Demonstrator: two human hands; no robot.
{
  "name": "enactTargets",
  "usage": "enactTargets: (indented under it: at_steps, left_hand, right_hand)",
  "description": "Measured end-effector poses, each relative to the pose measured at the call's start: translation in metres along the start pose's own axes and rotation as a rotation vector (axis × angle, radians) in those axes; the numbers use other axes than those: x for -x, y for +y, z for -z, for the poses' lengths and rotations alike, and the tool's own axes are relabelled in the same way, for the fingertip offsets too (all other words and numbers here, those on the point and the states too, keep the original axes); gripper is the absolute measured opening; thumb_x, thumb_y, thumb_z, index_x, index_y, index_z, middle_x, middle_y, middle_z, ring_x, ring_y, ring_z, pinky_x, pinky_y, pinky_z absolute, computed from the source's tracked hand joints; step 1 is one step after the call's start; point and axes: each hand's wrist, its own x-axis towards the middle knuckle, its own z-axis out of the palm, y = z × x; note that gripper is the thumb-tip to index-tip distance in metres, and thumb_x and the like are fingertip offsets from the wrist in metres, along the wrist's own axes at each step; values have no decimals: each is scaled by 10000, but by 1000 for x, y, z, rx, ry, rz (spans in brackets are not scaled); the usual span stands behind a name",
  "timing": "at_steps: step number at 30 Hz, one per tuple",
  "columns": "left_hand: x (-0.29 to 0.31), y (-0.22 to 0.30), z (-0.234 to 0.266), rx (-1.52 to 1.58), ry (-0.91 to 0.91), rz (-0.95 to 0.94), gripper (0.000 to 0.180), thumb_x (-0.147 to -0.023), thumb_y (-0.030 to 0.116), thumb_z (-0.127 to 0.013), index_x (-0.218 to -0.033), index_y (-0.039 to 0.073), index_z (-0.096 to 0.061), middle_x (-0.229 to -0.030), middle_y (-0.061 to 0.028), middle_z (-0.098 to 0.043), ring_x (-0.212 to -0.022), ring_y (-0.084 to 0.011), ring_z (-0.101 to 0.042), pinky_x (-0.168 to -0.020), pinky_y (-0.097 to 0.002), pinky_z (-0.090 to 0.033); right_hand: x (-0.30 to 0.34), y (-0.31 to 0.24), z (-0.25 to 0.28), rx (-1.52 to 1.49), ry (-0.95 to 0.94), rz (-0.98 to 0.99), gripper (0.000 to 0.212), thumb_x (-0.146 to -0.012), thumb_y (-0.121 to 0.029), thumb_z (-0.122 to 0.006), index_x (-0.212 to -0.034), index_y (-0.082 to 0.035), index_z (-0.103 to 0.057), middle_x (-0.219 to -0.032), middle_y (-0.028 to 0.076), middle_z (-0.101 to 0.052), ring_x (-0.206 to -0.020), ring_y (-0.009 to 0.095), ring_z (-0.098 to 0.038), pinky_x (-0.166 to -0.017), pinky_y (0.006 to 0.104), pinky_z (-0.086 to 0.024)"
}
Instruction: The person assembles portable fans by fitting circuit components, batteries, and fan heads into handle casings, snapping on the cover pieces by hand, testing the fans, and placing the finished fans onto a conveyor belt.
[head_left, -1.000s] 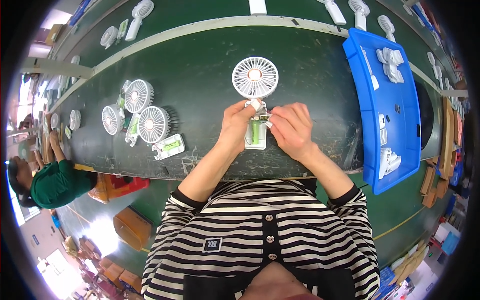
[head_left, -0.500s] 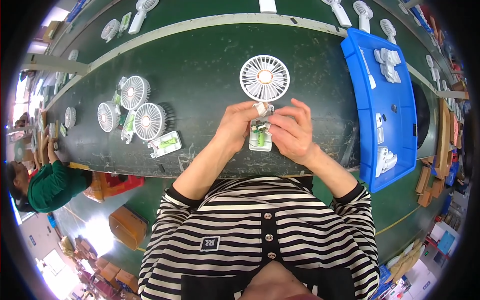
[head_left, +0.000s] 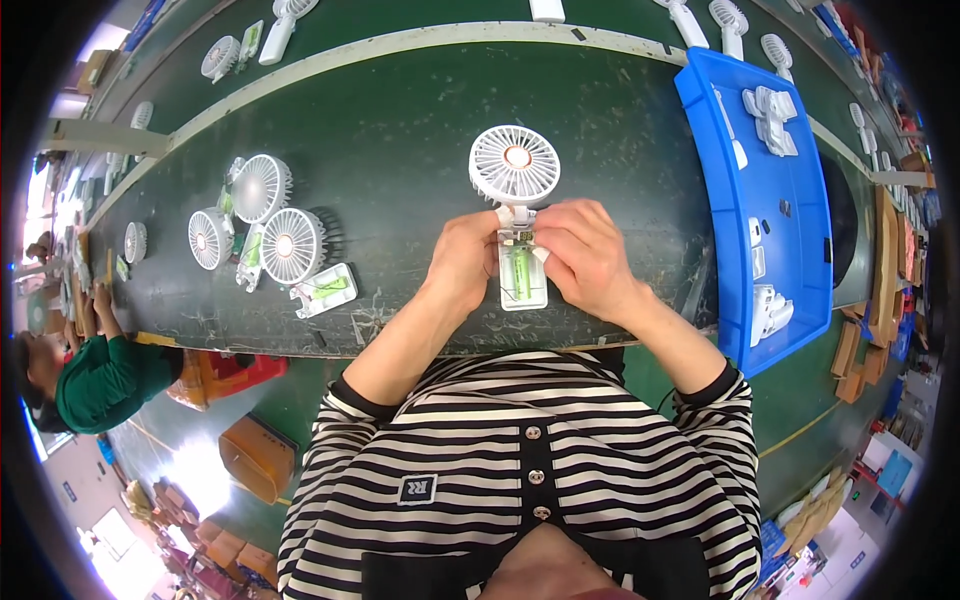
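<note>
A white handheld fan (head_left: 514, 165) lies in front of me, its round grille away from me. Its handle is open and shows a green battery (head_left: 521, 272) and a small circuit board (head_left: 517, 237). My left hand (head_left: 466, 258) is closed on the left side of the fan's neck. The fingers of my right hand (head_left: 583, 250) are bent and pressed against the right side, by the circuit board. Whatever small part the right fingertips pinch is hidden behind them.
Several open fans (head_left: 286, 246) lie together on the dark green table (head_left: 400, 130) at left. A blue bin (head_left: 738, 220) with white plastic parts stands at right. A pale rail (head_left: 430, 38) crosses behind. A co-worker in a green top (head_left: 118, 375) sits at far left.
The fan's head has tilted and shifted slightly left. My right fingers have closed in on the board, and the open handle now lies straighter, with more of the battery showing.
</note>
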Motion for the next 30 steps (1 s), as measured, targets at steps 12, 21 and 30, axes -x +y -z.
enactTargets:
  at_steps: [12, 21, 30]
  left_hand:
    - [5, 4, 11, 169, -274, 85, 308, -825, 118, -435, -1046, -78, -522, -985, -125, -593, -881, -202, -589, -786, -343, -479]
    - [8, 4, 8, 63, -277, 49, 285, -785, 40, -473, -1041, -71, -536, -960, -113, -601, -853, -183, -595, -789, -312, -479]
    - [7, 3, 13, 147, -293, 93, 315, -797, 91, -455, -1050, -84, -522, -968, -120, -600, -859, -198, -593, -792, -322, -475]
  right_hand:
    - [-2, 3, 5, -274, 2, -226, 146, -671, 66, -551, -812, 33, -532, -920, 115, -552, -811, 237, -572, -685, 292, -469]
    - [-3, 1, 1, -201, -7, -211, 143, -680, 74, -556, -817, 37, -534, -932, 125, -540, -791, 245, -569, -668, 292, -467]
    - [-3, 2, 0, -185, -6, -165, 146, -686, 90, -538, -827, 52, -535, -919, 133, -535, -761, 255, -560, -646, 297, -463]
